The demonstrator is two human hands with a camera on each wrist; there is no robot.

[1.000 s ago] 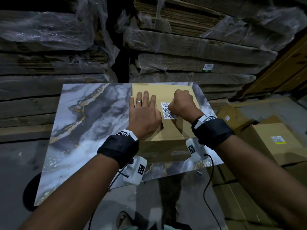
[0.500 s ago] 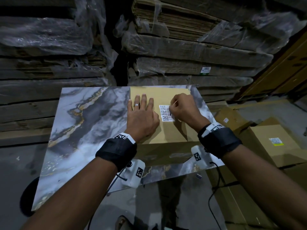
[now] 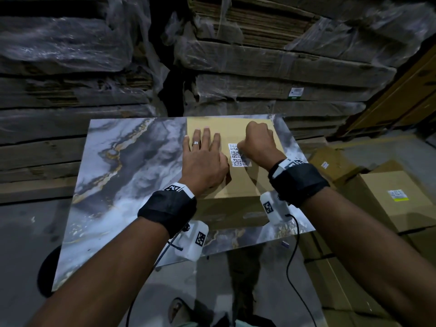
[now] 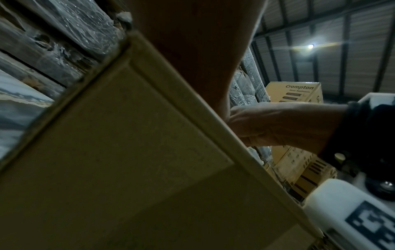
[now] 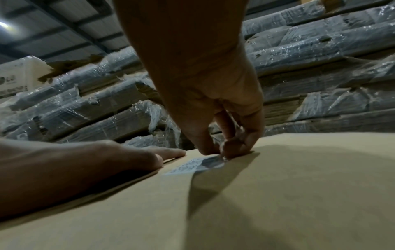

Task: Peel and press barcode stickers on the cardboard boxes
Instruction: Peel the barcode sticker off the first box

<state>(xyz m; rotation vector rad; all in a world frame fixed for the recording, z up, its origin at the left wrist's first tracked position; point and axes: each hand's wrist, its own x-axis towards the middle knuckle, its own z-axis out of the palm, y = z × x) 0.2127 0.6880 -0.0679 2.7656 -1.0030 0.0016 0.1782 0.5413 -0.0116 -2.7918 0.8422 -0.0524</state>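
My left hand (image 3: 204,159) lies flat on the cardboard box (image 3: 238,185); my right hand (image 3: 258,147), open half a second ago, has curled again, knuckles rubbing the barcode sticker (image 3: 237,155), so it looks nearly seated: thin, matte paper on smooth board over the glossy marbled desk (image 3: 122,175).

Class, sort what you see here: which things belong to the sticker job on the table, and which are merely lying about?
In the job:
- barcode sticker
- cardboard box on the marble-patterned table
- left hand flat on it
- right hand at the sticker's edge

Lying about:
- plastic-wrapped cardboard stacks
- labelled boxes on the floor
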